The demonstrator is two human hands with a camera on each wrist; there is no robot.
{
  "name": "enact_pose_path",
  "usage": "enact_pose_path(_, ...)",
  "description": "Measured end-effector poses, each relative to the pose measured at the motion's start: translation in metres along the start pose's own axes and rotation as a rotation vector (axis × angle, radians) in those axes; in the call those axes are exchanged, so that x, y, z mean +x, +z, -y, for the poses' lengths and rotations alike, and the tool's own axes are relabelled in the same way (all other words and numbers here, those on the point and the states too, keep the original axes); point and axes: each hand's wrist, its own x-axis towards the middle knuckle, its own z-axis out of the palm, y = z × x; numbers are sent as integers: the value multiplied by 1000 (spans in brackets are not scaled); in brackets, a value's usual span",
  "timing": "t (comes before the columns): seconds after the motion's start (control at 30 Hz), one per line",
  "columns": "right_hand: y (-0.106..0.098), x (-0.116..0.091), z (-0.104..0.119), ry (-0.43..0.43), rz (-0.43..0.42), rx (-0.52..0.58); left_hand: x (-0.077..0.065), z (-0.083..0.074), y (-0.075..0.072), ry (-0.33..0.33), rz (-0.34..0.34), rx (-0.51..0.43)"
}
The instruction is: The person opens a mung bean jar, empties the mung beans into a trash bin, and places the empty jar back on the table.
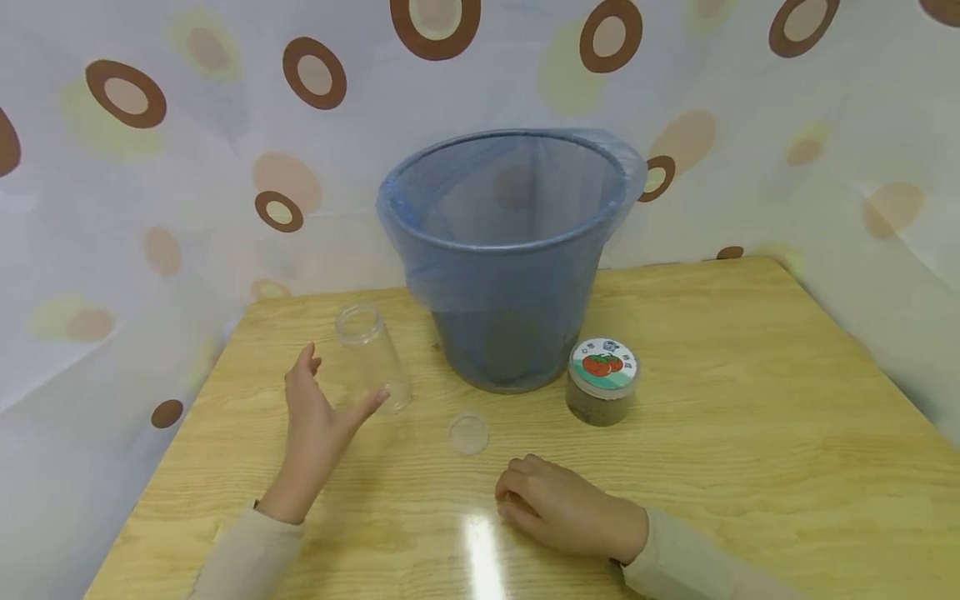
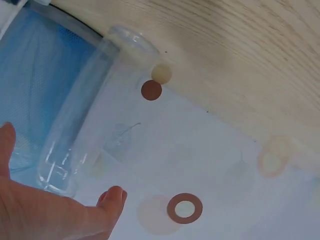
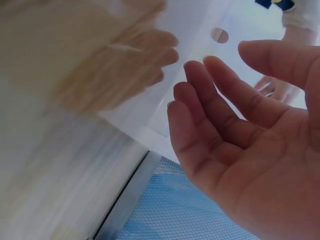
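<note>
A clear plastic jar without a lid stands on the left of the table. My left hand is held beside it, thumb and fingers spread wide with a gap between them. In the left wrist view the same jar lies just past that hand; whether the thumb touches it I cannot tell. A flat, round, clear disc like a lid lies between my hands. Near it my right hand rests low over the table; in the right wrist view its fingers curve loosely around nothing.
A large mesh waste bin lined with a blue bag stands at the back. In front of its right side sits a round tub with a tomato label on its lid. Spotted cloth hangs behind the wooden table.
</note>
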Motion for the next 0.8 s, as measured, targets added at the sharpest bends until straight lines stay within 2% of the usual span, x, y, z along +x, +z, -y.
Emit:
enact_pose_path(0.07,-1,-1,0,10,7,3,-9,-4,0,125,-83,53)
enact_pose_path(0.2,-3,-2,-1,22,21,25,-19,-16,6,450,-234,135)
enact_pose_path(0.3,-5,-4,-2,23,25,39,-19,-29,16,630,-263,160)
enact_pose_path(0.4,-8,-7,-2,27,32,52,-18,-42,31,716,-233,157)
enact_pose_path(0.5,-10,-11,-2,19,32,63,-16,-53,50,742,-148,138)
enact_pose_path(0.6,-12,-15,-2,-12,13,56,-14,-66,70,701,25,70)
enact_pose_path(0.7,-13,-19,0,-67,-25,13,-11,-80,90,572,270,-38)
enact_pose_path(0.8,-16,-24,2,-123,-77,-44,-8,-93,107,409,476,-102)
